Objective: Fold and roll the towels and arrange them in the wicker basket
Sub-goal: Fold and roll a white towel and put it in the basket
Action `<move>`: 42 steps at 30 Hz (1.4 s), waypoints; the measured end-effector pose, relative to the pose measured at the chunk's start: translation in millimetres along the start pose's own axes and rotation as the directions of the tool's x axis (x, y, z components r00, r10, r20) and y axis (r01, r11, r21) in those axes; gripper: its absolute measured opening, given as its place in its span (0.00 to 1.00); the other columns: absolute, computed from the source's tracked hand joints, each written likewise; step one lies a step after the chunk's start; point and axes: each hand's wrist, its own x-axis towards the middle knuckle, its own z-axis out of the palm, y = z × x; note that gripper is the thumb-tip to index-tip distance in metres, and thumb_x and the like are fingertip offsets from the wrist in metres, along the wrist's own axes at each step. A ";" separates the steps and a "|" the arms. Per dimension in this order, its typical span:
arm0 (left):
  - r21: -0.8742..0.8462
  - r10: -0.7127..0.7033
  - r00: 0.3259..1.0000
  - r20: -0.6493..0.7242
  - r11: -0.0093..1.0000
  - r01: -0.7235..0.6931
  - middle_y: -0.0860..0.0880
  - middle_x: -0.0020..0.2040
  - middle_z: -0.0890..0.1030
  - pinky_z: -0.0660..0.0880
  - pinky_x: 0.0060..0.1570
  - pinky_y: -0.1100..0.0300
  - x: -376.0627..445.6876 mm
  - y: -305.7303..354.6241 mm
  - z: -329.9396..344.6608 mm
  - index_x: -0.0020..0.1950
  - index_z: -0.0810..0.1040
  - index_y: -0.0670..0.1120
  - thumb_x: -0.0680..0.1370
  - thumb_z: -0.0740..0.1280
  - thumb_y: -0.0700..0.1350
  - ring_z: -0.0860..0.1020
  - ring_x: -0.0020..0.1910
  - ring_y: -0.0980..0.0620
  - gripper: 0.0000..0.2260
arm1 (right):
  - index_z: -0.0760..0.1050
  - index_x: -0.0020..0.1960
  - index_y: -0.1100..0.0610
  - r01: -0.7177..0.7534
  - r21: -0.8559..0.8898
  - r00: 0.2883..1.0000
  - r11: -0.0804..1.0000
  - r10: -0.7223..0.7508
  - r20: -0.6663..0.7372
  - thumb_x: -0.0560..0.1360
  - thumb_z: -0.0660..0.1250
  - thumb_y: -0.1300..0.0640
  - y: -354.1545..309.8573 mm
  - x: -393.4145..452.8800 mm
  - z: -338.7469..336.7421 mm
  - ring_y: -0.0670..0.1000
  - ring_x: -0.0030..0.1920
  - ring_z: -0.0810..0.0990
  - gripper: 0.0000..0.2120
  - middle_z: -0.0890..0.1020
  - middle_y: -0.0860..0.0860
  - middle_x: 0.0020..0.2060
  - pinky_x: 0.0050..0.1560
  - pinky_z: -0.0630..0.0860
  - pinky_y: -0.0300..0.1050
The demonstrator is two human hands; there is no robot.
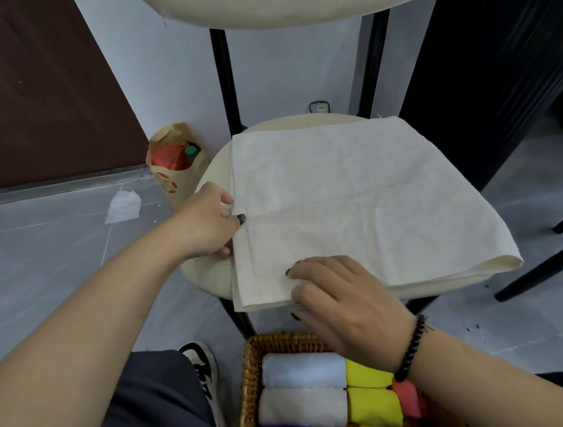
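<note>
A cream towel (358, 206) lies folded on a chair seat (207, 275); the left hand (205, 225) pinches its edge, the right hand (343, 297) presses flat, fingers relaxed. Below, a wicker basket (250, 371) holds rolled towels (302, 371); a paper bag (174, 165) stands behind.

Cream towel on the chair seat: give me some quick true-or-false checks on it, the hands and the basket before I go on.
1. The cream towel lies folded flat on the chair seat. True.
2. The left hand holds the towel's left edge. True.
3. The right hand is lifted clear of the towel. False: its fingers rest on the towel's near edge.
4. The wicker basket holds no towels yet. False: rolled towels already lie in it, among them a white roll and a yellow roll.
5. The cream towel is already rolled up. False: it is spread flat, not rolled.
</note>
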 end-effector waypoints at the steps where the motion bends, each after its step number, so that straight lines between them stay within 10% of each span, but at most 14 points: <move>1: 0.029 0.000 1.000 -0.025 1.000 0.001 0.45 0.46 0.83 0.77 0.35 0.58 -2.2 -0.1 0.0 0.63 0.67 0.46 0.79 0.65 0.45 0.81 0.36 0.50 0.14 | 0.74 0.46 0.59 -0.001 0.006 1.000 1.000 0.001 0.011 0.76 0.67 0.59 5.1 -1.7 -6.9 0.58 0.54 0.78 0.04 0.80 0.57 0.53 0.51 0.74 0.51; 6: 0.076 -0.019 0.999 -0.045 0.997 0.022 0.50 0.46 0.79 0.77 0.36 0.58 -23.6 -1.2 -3.2 0.58 0.70 0.49 0.71 0.74 0.55 0.80 0.36 0.52 0.22 | 0.79 0.45 0.60 -0.280 -0.006 0.960 0.960 0.280 0.016 0.77 0.61 0.54 44.7 -16.1 -51.8 0.57 0.50 0.79 0.11 0.80 0.56 0.51 0.48 0.76 0.54; 10: 0.066 -0.060 0.986 0.159 0.997 0.050 0.50 0.40 0.83 0.73 0.27 0.67 -36.3 -7.2 2.7 0.58 0.68 0.51 0.67 0.79 0.51 0.82 0.33 0.55 0.27 | 0.77 0.55 0.55 -0.671 0.000 0.736 0.742 0.666 0.123 0.74 0.64 0.52 71.0 -39.5 -73.5 0.53 0.60 0.72 0.12 0.75 0.51 0.58 0.63 0.68 0.47; 19: -0.066 0.001 0.953 0.302 0.998 0.019 0.43 0.40 0.82 0.81 0.52 0.48 -32.8 -21.7 0.1 0.72 0.56 0.48 0.72 0.75 0.43 0.83 0.48 0.45 0.37 | 0.66 0.70 0.44 -0.820 -0.074 0.494 0.568 0.766 0.411 0.74 0.66 0.56 87.9 -71.2 -112.0 0.50 0.71 0.57 0.26 0.61 0.46 0.71 0.70 0.66 0.53; 29: -0.078 0.011 0.938 0.348 0.997 0.017 0.38 0.60 0.77 0.81 0.44 0.56 -34.2 -26.2 -1.1 0.71 0.59 0.46 0.73 0.73 0.38 0.83 0.50 0.47 0.32 | 0.81 0.56 0.62 -0.732 -0.122 0.681 0.671 0.717 -0.147 0.67 0.69 0.75 94.0 -106.4 -111.6 0.62 0.46 0.79 0.19 0.80 0.59 0.51 0.49 0.79 0.56; 34: 0.103 -0.005 0.925 0.381 0.994 -0.037 0.39 0.50 0.82 0.82 0.47 0.55 -33.1 -28.8 0.1 0.73 0.48 0.52 0.75 0.71 0.39 0.83 0.48 0.48 0.38 | 0.81 0.58 0.55 -0.647 -0.246 0.722 0.721 0.684 0.104 0.67 0.73 0.69 94.1 -120.2 -109.1 0.59 0.40 0.80 0.21 0.79 0.53 0.57 0.35 0.81 0.56; 42: 0.336 -0.031 0.944 0.329 0.938 -0.086 0.51 0.42 0.84 0.74 0.36 0.64 -31.5 -24.8 -9.3 0.72 0.54 0.48 0.72 0.75 0.50 0.82 0.38 0.57 0.37 | 0.77 0.61 0.45 -0.644 -0.201 0.658 0.738 0.669 0.345 0.67 0.66 0.43 93.2 -112.0 -135.4 0.52 0.59 0.75 0.23 0.76 0.46 0.61 0.59 0.76 0.57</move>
